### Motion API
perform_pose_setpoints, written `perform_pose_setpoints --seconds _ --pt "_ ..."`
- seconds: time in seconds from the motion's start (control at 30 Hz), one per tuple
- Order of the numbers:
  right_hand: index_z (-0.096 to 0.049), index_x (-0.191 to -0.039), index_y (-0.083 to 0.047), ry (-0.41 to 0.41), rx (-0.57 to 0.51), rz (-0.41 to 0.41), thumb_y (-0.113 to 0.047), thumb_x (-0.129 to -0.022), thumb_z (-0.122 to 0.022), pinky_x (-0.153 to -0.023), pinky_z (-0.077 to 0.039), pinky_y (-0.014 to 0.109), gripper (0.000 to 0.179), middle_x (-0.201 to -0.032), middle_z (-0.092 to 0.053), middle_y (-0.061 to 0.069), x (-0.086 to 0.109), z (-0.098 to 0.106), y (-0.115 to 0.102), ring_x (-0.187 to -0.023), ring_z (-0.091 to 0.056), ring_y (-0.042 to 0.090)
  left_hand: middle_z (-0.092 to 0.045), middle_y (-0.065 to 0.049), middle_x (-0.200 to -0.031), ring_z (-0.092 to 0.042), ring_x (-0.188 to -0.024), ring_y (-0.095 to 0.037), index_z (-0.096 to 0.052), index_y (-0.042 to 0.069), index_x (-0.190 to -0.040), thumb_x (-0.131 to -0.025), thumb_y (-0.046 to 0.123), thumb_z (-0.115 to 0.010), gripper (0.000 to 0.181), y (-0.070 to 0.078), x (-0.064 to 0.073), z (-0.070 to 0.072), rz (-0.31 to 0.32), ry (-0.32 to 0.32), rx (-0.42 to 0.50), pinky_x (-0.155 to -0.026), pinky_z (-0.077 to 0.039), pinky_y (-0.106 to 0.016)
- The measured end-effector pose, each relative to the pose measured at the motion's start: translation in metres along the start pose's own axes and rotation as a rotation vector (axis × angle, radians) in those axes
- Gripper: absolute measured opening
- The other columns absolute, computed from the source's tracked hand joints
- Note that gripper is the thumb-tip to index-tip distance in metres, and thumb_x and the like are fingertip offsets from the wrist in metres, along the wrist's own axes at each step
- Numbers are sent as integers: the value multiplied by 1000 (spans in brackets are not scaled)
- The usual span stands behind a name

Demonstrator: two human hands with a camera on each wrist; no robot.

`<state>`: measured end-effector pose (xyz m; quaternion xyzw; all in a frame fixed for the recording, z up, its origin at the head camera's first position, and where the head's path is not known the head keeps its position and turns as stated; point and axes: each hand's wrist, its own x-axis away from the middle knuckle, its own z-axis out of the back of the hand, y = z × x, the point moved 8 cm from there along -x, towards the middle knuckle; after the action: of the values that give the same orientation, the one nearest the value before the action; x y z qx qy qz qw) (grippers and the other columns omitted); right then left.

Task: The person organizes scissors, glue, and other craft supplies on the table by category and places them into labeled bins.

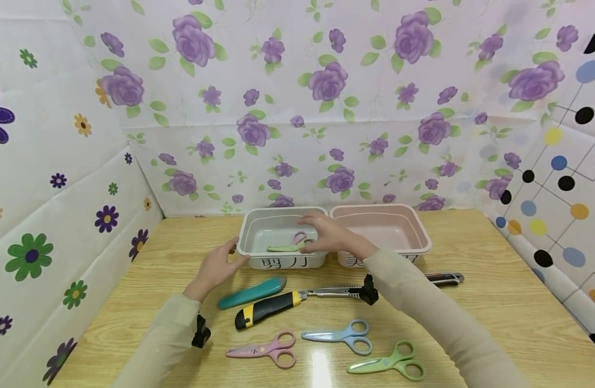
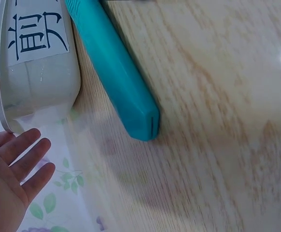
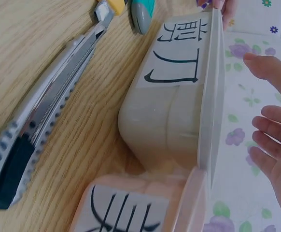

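Observation:
A white bin (image 1: 258, 215) with a black-lettered label stands at the back of the table. My left hand (image 1: 216, 269) is at its left front corner, the thumb on the rim and the other fingers extended and spread beside the end wall (image 2: 49, 82). My right hand (image 1: 333, 235) reaches over the right part of the bin; in the right wrist view its thumb and fingers (image 3: 271, 137) are apart with nothing between them. Below it in the bin lie green scissors (image 1: 282, 248) and pink scissors (image 1: 299, 236), partly hidden by the hand and the bin's front wall.
A pink bin (image 1: 379, 211) adjoins on the right. In front lie a teal cutter (image 1: 252, 292), a black-and-yellow knife (image 1: 269, 309), a silver utility knife (image 1: 336, 291) and another knife (image 1: 445, 278). Nearer are pink scissors (image 1: 263, 350), blue scissors (image 1: 338, 336) and green scissors (image 1: 388, 362).

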<state>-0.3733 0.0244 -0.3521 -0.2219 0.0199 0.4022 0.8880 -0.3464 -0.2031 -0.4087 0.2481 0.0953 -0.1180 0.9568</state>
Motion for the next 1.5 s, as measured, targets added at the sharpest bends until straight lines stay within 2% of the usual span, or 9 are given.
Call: perform_pose_setpoints --seconds 0.43,0.67,0.93,1.23,1.5 --pt "-49 -127 1 -20 -10 -27 -31 -74 -73 -102 -31 44 67 -132 -45 18 24 16 6 -123 -40 33 -60 -18 -113 -57 -103 -34 -40 1 -136 -85 45 -58 69 -1 1 -1 15 -5 26 -80 -46 -50" --pt "-51 -125 0 0 16 -18 -30 -72 -75 -102 -32 43 66 -129 -49 16 35 21 9 -120 -43 32 -61 -17 -111 -57 -102 -33 -40 1 -136 -85 43 -58 68 -2 0 -3 6 -3 30 -79 -46 -50" --pt "-54 -121 0 29 -11 -4 -29 -71 -77 -95 -40 40 63 -122 -55 13 47 30 8 -114 -50 28 -61 -18 -111 -57 -102 -34 -40 1 -136 -86 45 -57 69 0 1 -2 1 -3 36 -79 -46 -50" --pt "-55 -120 2 38 12 -1 -36 -68 -77 -95 -39 40 68 -119 -57 13 68 38 11 -113 -51 27 -60 -18 -113 -56 -103 -34 -40 1 -136 -86 47 -56 70 0 3 0 16 -14 28 -80 -46 -50" --pt "-57 -120 -4 0 8 -68 -35 -73 -73 -89 -43 42 59 -116 -59 10 92 38 24 -108 -53 26 -60 -18 -113 -56 -103 -33 -40 1 -135 -85 47 -56 70 1 2 0 14 -9 36 -81 -46 -50"
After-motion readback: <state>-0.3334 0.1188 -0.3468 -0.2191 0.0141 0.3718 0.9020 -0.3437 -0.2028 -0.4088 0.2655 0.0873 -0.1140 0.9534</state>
